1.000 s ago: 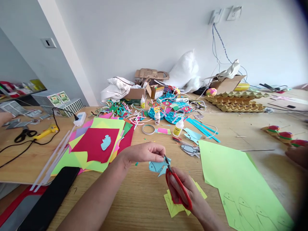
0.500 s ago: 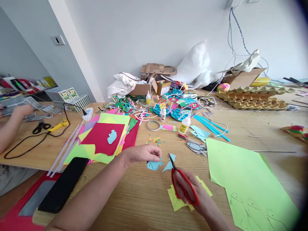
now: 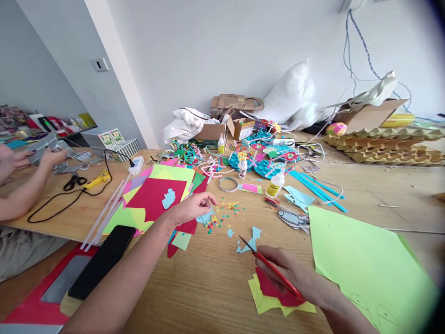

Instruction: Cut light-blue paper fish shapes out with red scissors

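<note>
My left hand is closed in a pinch above scattered confetti. A small light-blue paper fish shows just under its thumb and seems held there; the exact contact is hidden. My right hand grips red-handled scissors, their blades together and pointing up-left. Near the scissor tips lie light-blue paper scraps. Below the right hand rest yellow paper pieces and a red paper piece. Another light-blue fish cutout lies on red paper, on a stack of coloured sheets.
A black phone lies at the left. Farther back stand glue bottles and a tape roll. A large green sheet with drawn fish covers the right side. At far left, another person's hand handles grey pieces.
My left hand has moved left and away with the blue fish, uncovering confetti and blue scraps. The scissors have turned flatter in my right hand. The view has shifted slightly left.
</note>
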The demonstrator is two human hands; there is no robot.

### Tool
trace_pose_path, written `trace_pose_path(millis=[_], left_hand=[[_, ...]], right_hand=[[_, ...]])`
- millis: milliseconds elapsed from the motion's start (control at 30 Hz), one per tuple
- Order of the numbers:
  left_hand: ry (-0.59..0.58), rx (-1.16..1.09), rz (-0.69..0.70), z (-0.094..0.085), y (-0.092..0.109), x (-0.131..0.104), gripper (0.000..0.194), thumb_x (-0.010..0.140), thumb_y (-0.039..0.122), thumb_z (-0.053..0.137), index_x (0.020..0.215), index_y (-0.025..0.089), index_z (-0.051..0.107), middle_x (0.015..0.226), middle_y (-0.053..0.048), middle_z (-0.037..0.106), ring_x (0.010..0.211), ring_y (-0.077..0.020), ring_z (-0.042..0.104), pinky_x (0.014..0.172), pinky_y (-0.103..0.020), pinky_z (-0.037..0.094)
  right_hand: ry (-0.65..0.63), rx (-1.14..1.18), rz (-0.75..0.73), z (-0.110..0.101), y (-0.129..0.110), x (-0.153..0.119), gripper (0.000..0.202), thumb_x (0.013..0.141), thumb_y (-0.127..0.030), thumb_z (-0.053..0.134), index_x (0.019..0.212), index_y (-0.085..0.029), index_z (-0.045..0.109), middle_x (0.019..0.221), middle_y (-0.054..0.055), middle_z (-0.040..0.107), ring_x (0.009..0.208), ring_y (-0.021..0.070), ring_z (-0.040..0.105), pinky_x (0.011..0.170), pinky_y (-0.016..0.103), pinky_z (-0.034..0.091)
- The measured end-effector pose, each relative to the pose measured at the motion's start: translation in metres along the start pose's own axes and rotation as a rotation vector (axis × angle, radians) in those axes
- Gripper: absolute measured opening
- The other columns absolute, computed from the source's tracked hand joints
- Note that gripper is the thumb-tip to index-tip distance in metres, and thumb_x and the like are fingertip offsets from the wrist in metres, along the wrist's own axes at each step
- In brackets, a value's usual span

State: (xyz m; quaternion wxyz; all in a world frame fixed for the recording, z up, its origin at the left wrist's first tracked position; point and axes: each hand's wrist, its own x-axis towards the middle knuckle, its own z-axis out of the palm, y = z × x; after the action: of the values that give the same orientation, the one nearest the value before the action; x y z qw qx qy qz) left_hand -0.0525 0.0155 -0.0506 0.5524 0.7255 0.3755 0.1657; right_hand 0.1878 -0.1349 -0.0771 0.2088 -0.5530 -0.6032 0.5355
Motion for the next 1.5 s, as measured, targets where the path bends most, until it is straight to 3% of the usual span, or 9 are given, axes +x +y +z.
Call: trace_pose_path(millis=[167,300,400,700,933,1067,1200,1333,1500], left_hand=[[0.054,0.019,0.033,-0.002,-0.001,-0.004,0.028,0.07,0.012,0.051,0.097,0.017,0.053,0.077,0.004,0.046,0.067,-0.0097,0.046,0.06,-0.021,0.036],[-0.193,0.274,-0.045,0.023,-0.007,-0.009,0.037,0.067,0.005,0.048,0.098,0.02,0.06,0.074,0.004,0.054,0.065,-0.0105,0.049,0.056,-0.021,0.035],[-0.191,0.354,-0.042,0.028,-0.009,-0.012,0.039,0.066,0.003,0.047,0.093,0.024,0.064,0.073,0.004,0.058,0.066,-0.0116,0.052,0.058,-0.021,0.037],[0.318,0.557,-0.177,-0.075,-0.041,-0.008,0.026,0.071,0.013,0.048,0.095,0.017,0.058,0.084,-0.002,0.059,0.073,-0.0155,0.056,0.06,-0.023,0.042],[0.465,0.79,-0.271,-0.087,-0.074,-0.009,0.028,0.064,0.005,0.054,0.087,0.019,0.061,0.091,-0.007,0.062,0.098,-0.025,0.055,0.083,-0.033,0.042],[0.463,0.863,-0.161,-0.063,-0.047,-0.008,0.026,0.075,0.014,0.053,0.099,0.017,0.061,0.11,-0.013,0.058,0.111,-0.0299,0.05,0.093,-0.039,0.039],[0.135,0.827,0.009,0.002,-0.019,-0.002,0.018,0.079,0.018,0.053,0.094,0.021,0.063,0.094,-0.004,0.066,0.088,-0.0193,0.061,0.078,-0.027,0.045],[-0.12,0.824,0.148,0.063,-0.017,0.011,0.025,0.078,0.015,0.055,0.1,0.023,0.062,0.103,-0.004,0.066,0.097,-0.0202,0.061,0.081,-0.027,0.045],[-0.127,0.86,0.16,0.067,-0.022,0.028,0.026,0.077,0.008,0.052,0.099,0.02,0.061,0.106,-0.01,0.064,0.102,-0.0251,0.059,0.083,-0.033,0.045]], right_hand=[[0.122,0.18,-0.079,0.001,0.007,0.006,0.051,0.083,-0.068,0.045,0.063,-0.022,0.04,0.051,-0.006,0.043,0.047,0.0114,0.039,0.05,0.025,0.034],[0.165,0.277,-0.113,0.0,0.019,0.011,0.049,0.085,-0.066,0.042,0.065,-0.022,0.044,0.048,-0.006,0.042,0.045,0.0117,0.036,0.051,0.027,0.032],[0.242,0.289,-0.155,-0.002,0.03,0.014,0.048,0.088,-0.061,0.042,0.061,-0.022,0.045,0.047,-0.004,0.044,0.047,0.0138,0.038,0.053,0.029,0.032],[0.368,0.309,-0.156,-0.015,0.043,0.017,0.053,0.088,-0.06,0.042,0.051,-0.022,0.043,0.047,-0.002,0.043,0.046,0.0144,0.036,0.05,0.03,0.028],[0.378,0.328,-0.134,-0.019,0.041,0.015,0.051,0.085,-0.065,0.043,0.055,-0.023,0.044,0.048,-0.003,0.041,0.046,0.014,0.035,0.049,0.029,0.027],[0.407,0.311,-0.119,-0.022,0.04,0.013,0.05,0.086,-0.065,0.041,0.058,-0.023,0.045,0.048,-0.003,0.042,0.045,0.0144,0.035,0.048,0.03,0.027],[0.407,0.288,-0.14,-0.024,0.041,0.013,0.049,0.086,-0.063,0.042,0.06,-0.023,0.045,0.047,-0.003,0.045,0.046,0.0146,0.038,0.049,0.029,0.03],[0.396,0.281,-0.164,-0.026,0.041,0.012,0.049,0.086,-0.062,0.044,0.058,-0.022,0.043,0.047,-0.004,0.044,0.045,0.0129,0.038,0.047,0.027,0.029],[0.248,0.029,-0.07,-0.016,0.033,0.006,0.038,0.082,-0.051,0.053,0.059,-0.022,0.042,0.047,-0.006,0.042,0.043,0.0109,0.035,0.043,0.024,0.027]])
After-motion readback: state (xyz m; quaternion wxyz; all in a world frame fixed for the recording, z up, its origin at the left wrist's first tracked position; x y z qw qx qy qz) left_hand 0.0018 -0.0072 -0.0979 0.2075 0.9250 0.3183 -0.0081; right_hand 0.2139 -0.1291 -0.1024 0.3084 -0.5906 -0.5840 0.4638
